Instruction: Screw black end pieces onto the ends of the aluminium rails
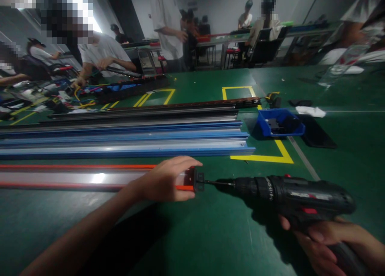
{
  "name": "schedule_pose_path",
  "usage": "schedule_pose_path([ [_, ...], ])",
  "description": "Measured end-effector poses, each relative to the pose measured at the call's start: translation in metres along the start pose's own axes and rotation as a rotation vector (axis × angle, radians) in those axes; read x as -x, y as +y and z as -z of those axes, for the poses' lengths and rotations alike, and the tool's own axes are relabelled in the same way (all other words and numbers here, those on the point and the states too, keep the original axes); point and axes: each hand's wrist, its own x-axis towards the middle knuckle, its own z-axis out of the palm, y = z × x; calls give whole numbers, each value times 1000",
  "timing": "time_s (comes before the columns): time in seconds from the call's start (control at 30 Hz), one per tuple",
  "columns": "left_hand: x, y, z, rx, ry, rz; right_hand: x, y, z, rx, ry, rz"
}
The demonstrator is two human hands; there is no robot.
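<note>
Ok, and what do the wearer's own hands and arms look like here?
Both the left hand and right hand are ungloved. The left forearm is bare to the picture's edge, with no sleeve, watch or band showing. Little of the right forearm shows.

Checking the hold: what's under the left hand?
Orange-edged rail; its end shows between thumb and fingers of the left hand, black end cap beyond. Rail beneath the palm is covered.
</note>
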Motion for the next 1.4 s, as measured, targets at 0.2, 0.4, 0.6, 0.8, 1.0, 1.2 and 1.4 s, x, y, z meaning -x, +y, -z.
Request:
schedule_pose_path([
  [0.2, -2, -7, 7, 142, -34, -109, 1, 2, -1, 17, 24, -14],
  [0.4, -3, -8, 2, 93, -28, -58, 0, 3, 0, -7, -55, -19],
  [0.6, -4, -9, 2, 88, -16, -73, 0, 5, -2, -16, -57, -22],
  [0.8, -5, -10, 1, 96, -16, -72, 0, 5, 2, -23, -76, -12],
  [1.0, -6, -11, -1, 116, -10, -78, 0, 1, -2, -17, -101, -27],
  [1.2, -7, -10, 0, 120, -5, -75, 1, -15, -23, 52, -53, -101],
  [1.4, -8, -10, -1, 119, -5, -71, 0, -20, -30, 90, -59, -88],
])
